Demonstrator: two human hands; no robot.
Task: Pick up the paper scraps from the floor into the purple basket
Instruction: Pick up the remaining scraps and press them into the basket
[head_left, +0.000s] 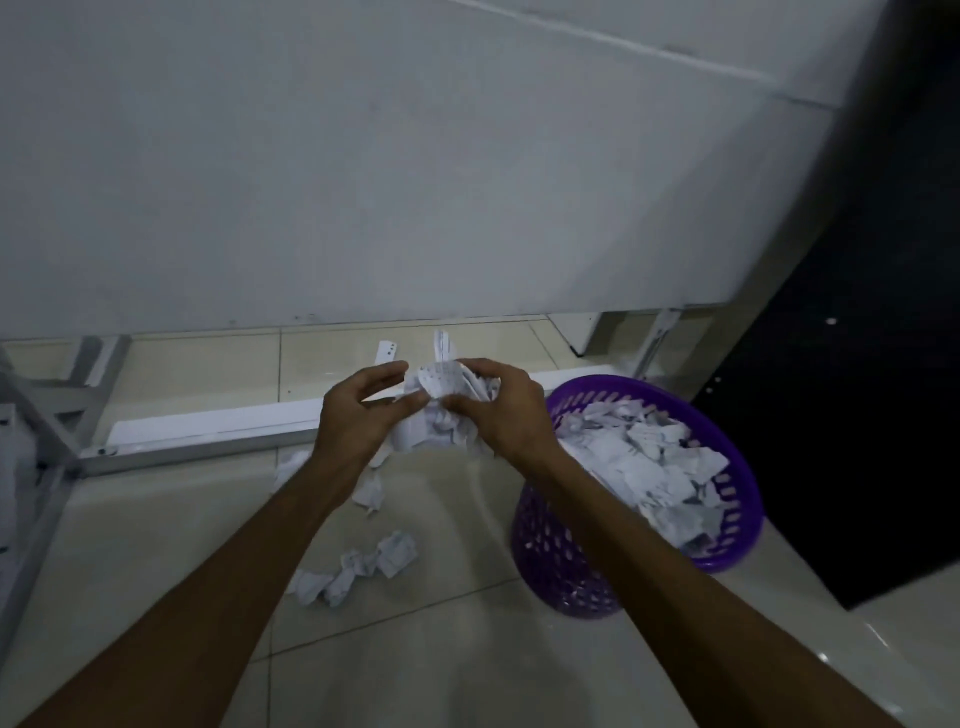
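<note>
A bunch of crumpled white paper scraps (440, 410) is held up above the floor between both hands. My left hand (358, 415) pinches its left side and my right hand (501, 410) grips its right side. The purple basket (727, 551) stands on the floor just right of my right forearm, filled with several paper scraps (644, 467). More crumpled scraps (358, 569) lie on the tiles below my hands, and another scrap (370, 493) lies by my left wrist.
A white table top (363, 182) fills the upper view, with grey metal legs (78, 379) at left and a floor bar (208, 447) behind my hands. A dark panel (857, 389) stands at right. A white strip (387, 356) lies under the table.
</note>
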